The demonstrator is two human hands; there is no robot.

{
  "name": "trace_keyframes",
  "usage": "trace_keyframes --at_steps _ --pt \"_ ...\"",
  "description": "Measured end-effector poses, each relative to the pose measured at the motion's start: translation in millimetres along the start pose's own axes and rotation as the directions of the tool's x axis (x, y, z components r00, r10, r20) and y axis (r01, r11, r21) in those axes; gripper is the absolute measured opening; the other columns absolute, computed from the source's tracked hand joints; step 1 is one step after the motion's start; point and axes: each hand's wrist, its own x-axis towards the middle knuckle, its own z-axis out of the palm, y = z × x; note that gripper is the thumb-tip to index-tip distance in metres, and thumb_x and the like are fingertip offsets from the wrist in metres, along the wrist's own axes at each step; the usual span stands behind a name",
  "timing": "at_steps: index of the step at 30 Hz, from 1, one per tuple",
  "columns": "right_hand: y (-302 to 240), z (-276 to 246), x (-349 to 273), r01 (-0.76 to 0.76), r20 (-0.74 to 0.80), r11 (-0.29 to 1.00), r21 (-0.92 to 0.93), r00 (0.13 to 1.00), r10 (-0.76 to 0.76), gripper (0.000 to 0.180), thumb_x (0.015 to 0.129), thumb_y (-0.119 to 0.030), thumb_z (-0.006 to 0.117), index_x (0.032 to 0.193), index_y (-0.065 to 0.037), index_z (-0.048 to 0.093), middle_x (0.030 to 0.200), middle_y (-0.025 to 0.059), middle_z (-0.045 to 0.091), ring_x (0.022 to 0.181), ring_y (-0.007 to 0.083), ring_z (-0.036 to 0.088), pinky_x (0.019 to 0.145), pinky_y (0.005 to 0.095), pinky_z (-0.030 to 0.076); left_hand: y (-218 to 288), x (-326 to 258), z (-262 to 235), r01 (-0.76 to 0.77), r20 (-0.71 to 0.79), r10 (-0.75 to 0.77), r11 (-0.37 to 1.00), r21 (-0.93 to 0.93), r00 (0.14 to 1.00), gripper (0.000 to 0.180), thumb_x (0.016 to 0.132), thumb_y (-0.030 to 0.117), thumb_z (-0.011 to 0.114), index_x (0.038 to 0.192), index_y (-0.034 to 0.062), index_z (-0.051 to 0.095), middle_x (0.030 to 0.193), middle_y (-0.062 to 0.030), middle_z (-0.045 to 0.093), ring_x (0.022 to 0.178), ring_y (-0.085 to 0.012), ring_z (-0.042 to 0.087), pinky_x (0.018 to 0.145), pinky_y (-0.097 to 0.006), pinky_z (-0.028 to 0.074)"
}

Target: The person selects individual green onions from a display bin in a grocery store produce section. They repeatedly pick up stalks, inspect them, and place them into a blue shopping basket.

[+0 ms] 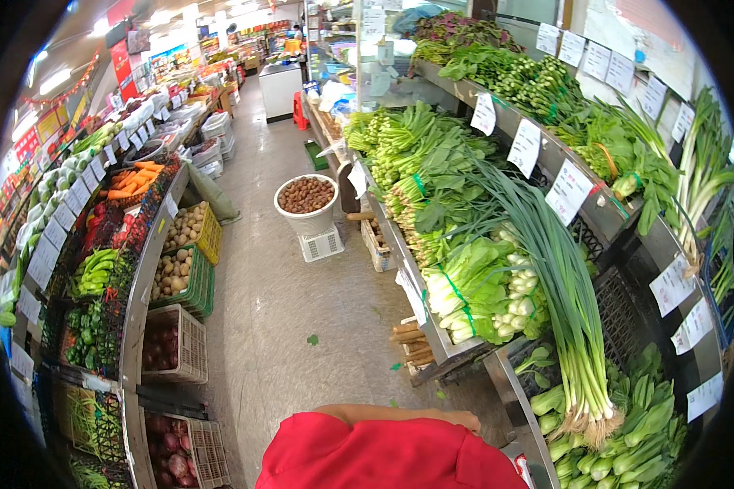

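While the person's forearm in the red sleeve point(383, 456) crosses the bottom edge, one hand point(465, 420) peeks out near the long green spring onions point(571, 326) on the metal shelf point(514, 391); grip can't be told

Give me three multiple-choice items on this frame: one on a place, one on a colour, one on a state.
1. Where does the white bucket of brown roundish produce stand?
A. on the aisle floor, on a white crate
B. on the upper right shelf
C. among the carrots on the left

2. What colour is the sleeve at the lower edge?
A. blue
B. red
C. white

3. How do the long green onions lie?
A. standing upright in a bucket
C. chopped in a tray
B. bundled, laid down the sloping right shelf, white root ends toward the aisle

Answers: 1 A, the bucket sits on a white crate mid-aisle. 2 B, the cloth is plainly red. 3 B, the whole stalks run downslope, with roots at the lower end. Neither hand clearly shows; only a bare forearm lies over the sleeve.
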Motion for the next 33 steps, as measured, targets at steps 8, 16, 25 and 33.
trace_keyframes --at_steps 8,16,25,33 --pt "18.9 -9.3 -8.1 -0.026 -0.034 0.997 0.076 0.999 0.029 0.014 0.078 -0.017 0.058 0.082 -0.004 0.060 0.073 0.0142 0.053 0.073 0.0277 0.052 0.065 0.0388 0.042 -40.9 46.3 23.1 -0.246 0.238 0.339 0.905 -0.347 0.910 0.039 0.087 0.035 0.054 0.093 -0.0028 0.060 0.092 -0.0206 0.061 0.084 -0.0293 0.059 0.070 -0.039 0.044" --pt "32.6 -14.3 -9.9 -0.040 -0.044 0.991 0.128 0.998 0.046 0.015 0.080 -0.018 0.058 0.079 -0.003 0.059 0.071 0.0116 0.051 0.071 0.0246 0.050 0.062 0.0374 0.040 -64.3 39.5 31.7 -0.110 0.243 0.213 0.920 -0.377 0.946 0.038 0.090 0.032 0.052 0.100 -0.0036 0.060 0.096 -0.0161 0.063 0.088 -0.0251 0.059 0.076 -0.036 0.045" --pt "40.0 -18.6 -10.7 -0.055 -0.047 0.986 0.156 0.997 0.063 0.018 0.081 -0.020 0.059 0.076 -0.003 0.058 0.068 0.0087 0.049 0.068 0.0211 0.048 0.058 0.0360 0.038 -51.7 14.8 19.7 0.038 0.174 0.019 0.949 -0.314 0.985 0.037 0.090 0.031 0.052 0.101 -0.0031 0.060 0.095 -0.0141 0.063 0.088 -0.0234 0.059 0.077 -0.035 0.045" --pt "40.6 -20.0 -12.9 -0.065 -0.048 0.982 0.176 0.996 0.074 0.022 0.083 -0.022 0.059 0.073 -0.003 0.057 0.066 0.0062 0.047 0.065 0.0180 0.046 0.055 0.0346 0.037 -52.6 3.1 15.7 0.080 0.131 -0.038 0.941 -0.328 0.991 0.036 0.090 0.030 0.052 0.103 -0.0027 0.059 0.094 -0.0124 0.063 0.087 -0.0219 0.059 0.077 -0.034 0.045"
